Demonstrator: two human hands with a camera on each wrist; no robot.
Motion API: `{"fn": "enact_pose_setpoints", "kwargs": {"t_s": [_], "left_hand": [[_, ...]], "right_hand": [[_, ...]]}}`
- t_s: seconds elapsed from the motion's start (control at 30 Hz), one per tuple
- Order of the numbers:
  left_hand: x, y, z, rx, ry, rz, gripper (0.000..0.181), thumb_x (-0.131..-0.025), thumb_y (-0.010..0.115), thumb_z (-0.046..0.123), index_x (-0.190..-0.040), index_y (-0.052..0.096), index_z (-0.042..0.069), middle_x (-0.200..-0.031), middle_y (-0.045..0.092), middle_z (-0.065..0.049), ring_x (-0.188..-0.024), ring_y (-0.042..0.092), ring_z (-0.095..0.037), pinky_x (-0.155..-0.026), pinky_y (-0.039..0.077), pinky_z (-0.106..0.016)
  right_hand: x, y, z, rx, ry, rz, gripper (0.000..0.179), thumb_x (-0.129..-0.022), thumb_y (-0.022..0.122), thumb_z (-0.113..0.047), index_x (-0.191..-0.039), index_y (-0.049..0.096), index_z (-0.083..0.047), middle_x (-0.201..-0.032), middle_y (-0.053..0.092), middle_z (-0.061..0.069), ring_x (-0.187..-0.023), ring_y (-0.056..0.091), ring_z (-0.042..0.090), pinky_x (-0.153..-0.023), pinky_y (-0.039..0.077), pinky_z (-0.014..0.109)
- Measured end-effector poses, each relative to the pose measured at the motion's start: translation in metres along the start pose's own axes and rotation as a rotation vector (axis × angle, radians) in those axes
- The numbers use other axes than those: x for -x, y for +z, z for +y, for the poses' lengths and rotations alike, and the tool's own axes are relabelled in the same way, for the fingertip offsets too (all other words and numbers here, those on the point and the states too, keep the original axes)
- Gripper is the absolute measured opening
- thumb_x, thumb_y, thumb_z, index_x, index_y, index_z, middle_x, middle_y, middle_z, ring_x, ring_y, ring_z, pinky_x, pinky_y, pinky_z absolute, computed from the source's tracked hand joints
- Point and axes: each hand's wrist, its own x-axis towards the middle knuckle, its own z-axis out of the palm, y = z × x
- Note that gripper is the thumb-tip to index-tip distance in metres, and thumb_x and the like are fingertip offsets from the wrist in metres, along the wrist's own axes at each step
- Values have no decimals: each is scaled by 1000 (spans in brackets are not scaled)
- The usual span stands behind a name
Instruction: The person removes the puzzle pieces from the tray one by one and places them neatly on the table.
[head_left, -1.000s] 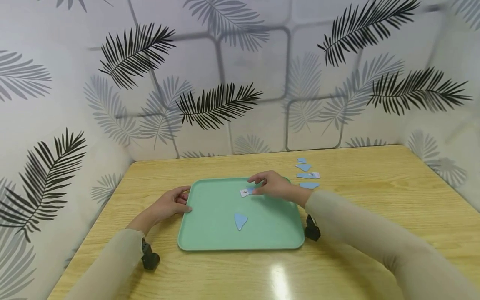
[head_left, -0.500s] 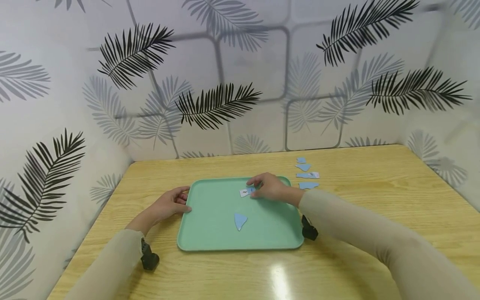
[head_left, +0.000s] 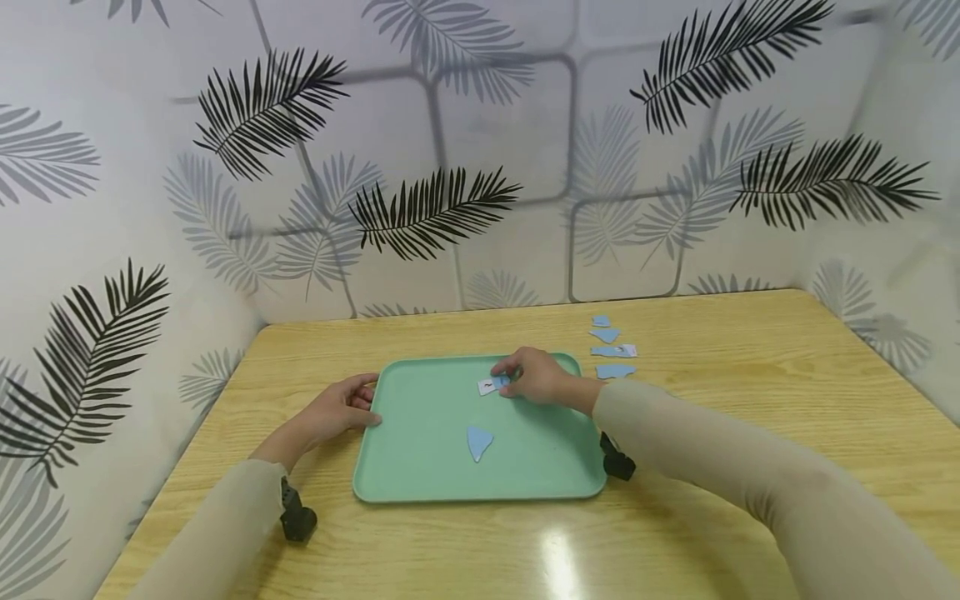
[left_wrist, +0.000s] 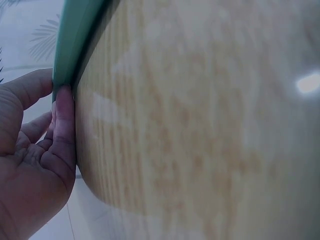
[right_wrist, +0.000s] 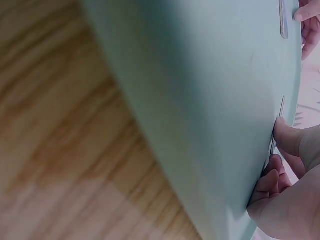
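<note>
In the head view, my right hand (head_left: 538, 375) pinches a flat blue puzzle piece (head_left: 501, 382) near the back of the green tray (head_left: 420, 483). A white puzzle piece (head_left: 486, 387) with a dark mark adjoins it on the left; I cannot tell whether the two are joined. The right wrist view shows my right thumb and fingers low on the tray surface, at the thin edge of the piece. My left hand (head_left: 339, 414) holds the tray's left rim, thumb on top and fingers outside. A blue wedge-shaped puzzle piece (head_left: 479, 442) lies in the tray's middle.
Several flat blue pieces lie in a column on the wooden table (head_left: 750, 400), right of the tray, among them a long piece (head_left: 613, 352) with a pale end and a wider piece (head_left: 615, 371). A leaf-patterned wall (head_left: 517, 250) stands behind the table.
My right hand has shifted slightly left and its fingers sit closer around the blue piece. The left hand, the tray and the other pieces stay put.
</note>
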Motion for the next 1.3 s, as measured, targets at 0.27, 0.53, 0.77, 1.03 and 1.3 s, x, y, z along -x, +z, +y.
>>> {"fn": "enact_pose_setpoints", "kwargs": {"t_s": [0.27, 0.53, 0.77, 1.03, 1.3], "left_hand": [[3, 2, 3, 2, 2, -4, 75, -86, 70, -1, -149, 29, -3, -112, 45, -14, -97, 42, -23, -74, 46, -26], [3, 2, 2, 15, 9, -16, 76, -86, 70, -1, -149, 27, -4, -113, 45, -15, -97, 43, -23, -75, 47, -27], [2, 1, 1, 0, -3, -5, 76, -86, 70, 0, -149, 29, -3, -113, 45, -14, -98, 43, -23, -76, 48, -28], [-1, 0, -1, -18, 3, -5, 76, -86, 72, 2, -149, 29, -2, -114, 47, -14, -99, 44, -24, -77, 47, -29], [0, 0, 0, -27, 4, 0, 75, -86, 72, 2, -149, 30, -3, -114, 47, -14, -99, 44, -24, -76, 46, -29]], "right_hand": [[1, 1, -2, 17, -8, 5, 30, -84, 75, -7, -114, 72, -7, -107, 67, 4, -89, 55, 17, -74, 45, 30], [5, -1, -3, -2, -2, 3, 26, -85, 74, -5, -111, 74, -7, -100, 66, 3, -87, 54, 18, -70, 44, 29], [9, -8, -1, -18, 2, 21, 24, -85, 74, -5, -110, 75, -9, -106, 65, 5, -83, 52, 18, -65, 43, 28], [23, -21, 6, -14, -11, 62, 28, -85, 74, -6, -113, 74, -8, -111, 65, 7, -71, 43, 17, -59, 38, 27], [41, -33, 20, -28, -7, 101, 27, -87, 74, -9, -113, 73, -9, -97, 60, 6, -66, 39, 18, -57, 36, 29]]}}
